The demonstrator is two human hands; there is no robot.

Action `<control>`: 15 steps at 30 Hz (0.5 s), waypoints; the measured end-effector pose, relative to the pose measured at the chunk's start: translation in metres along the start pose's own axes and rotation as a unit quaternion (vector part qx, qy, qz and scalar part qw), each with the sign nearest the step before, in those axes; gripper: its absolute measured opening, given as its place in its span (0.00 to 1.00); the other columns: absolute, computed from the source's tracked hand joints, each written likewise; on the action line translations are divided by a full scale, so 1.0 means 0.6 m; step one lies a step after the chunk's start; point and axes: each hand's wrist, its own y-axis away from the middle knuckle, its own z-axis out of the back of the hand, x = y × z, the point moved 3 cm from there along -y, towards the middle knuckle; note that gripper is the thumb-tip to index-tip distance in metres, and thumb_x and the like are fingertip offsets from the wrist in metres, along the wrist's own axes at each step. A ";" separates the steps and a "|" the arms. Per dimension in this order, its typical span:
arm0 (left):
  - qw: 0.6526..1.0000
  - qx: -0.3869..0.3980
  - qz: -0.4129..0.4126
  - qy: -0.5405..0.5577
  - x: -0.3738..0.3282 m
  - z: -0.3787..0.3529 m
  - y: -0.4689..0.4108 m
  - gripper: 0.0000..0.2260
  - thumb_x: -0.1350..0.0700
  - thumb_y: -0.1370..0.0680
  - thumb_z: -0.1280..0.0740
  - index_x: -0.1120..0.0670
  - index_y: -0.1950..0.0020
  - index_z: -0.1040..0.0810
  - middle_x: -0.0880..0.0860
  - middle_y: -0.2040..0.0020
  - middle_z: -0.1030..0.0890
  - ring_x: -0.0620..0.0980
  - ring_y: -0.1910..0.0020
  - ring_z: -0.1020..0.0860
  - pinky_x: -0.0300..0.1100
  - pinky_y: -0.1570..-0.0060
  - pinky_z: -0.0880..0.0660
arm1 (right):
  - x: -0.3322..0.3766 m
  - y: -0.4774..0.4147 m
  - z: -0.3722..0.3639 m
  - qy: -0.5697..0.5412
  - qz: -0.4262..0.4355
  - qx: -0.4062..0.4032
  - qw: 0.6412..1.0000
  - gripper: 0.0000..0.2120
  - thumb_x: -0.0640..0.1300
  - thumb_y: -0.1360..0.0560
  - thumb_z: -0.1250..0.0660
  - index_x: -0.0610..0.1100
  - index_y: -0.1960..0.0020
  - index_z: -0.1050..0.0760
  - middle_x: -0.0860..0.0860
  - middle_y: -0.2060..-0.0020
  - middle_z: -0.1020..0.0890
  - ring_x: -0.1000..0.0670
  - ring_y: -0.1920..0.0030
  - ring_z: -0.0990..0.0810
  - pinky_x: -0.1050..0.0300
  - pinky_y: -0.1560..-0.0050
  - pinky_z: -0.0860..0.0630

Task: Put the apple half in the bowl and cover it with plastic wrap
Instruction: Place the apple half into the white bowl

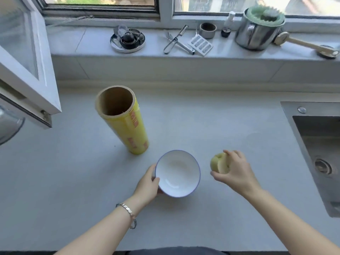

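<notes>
Apple half (219, 163), partly hidden by the gripping right hand (234, 171); left hand (147, 184) clasps the bowl (177, 173) rim.

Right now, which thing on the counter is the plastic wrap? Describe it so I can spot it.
Start at the grey countertop below the window ledge. Left of and behind the white bowl stands the plastic wrap roll: the only tall yellow cylinder, upright, with an open cardboard core.
</notes>
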 end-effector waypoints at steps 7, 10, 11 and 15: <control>0.999 0.017 0.026 0.021 0.004 0.011 -0.001 0.21 0.63 0.20 0.44 0.46 0.29 0.38 0.56 0.52 0.22 0.52 0.63 0.20 0.46 0.57 0.22 | 0.115 -0.003 -0.112 0.092 0.100 0.164 0.977 0.35 0.52 0.37 0.28 0.46 0.34 0.37 0.48 0.40 0.32 0.46 0.38 0.34 0.55 0.43 0.30; 0.999 0.024 0.025 0.037 0.005 0.011 0.000 0.20 0.62 0.20 0.44 0.46 0.30 0.38 0.54 0.55 0.21 0.50 0.64 0.20 0.46 0.55 0.21 | 0.119 -0.015 -0.160 0.217 0.123 0.177 0.952 0.31 0.52 0.35 0.31 0.43 0.37 0.37 0.46 0.40 0.32 0.44 0.38 0.35 0.55 0.49 0.30; 0.999 0.023 0.025 0.039 0.005 0.011 -0.001 0.20 0.62 0.20 0.44 0.46 0.30 0.38 0.54 0.54 0.21 0.51 0.63 0.20 0.46 0.55 0.21 | 0.119 -0.018 -0.168 0.244 0.124 0.175 0.946 0.29 0.52 0.34 0.32 0.43 0.38 0.37 0.45 0.40 0.31 0.43 0.38 0.35 0.56 0.51 0.30; 0.999 0.020 0.028 0.035 0.011 0.013 -0.005 0.21 0.62 0.20 0.44 0.46 0.30 0.38 0.55 0.53 0.22 0.52 0.62 0.20 0.46 0.54 0.21 | 0.109 -0.021 -0.183 0.277 0.113 0.155 0.942 0.33 0.55 0.33 0.33 0.43 0.34 0.38 0.45 0.39 0.32 0.43 0.37 0.34 0.55 0.48 0.29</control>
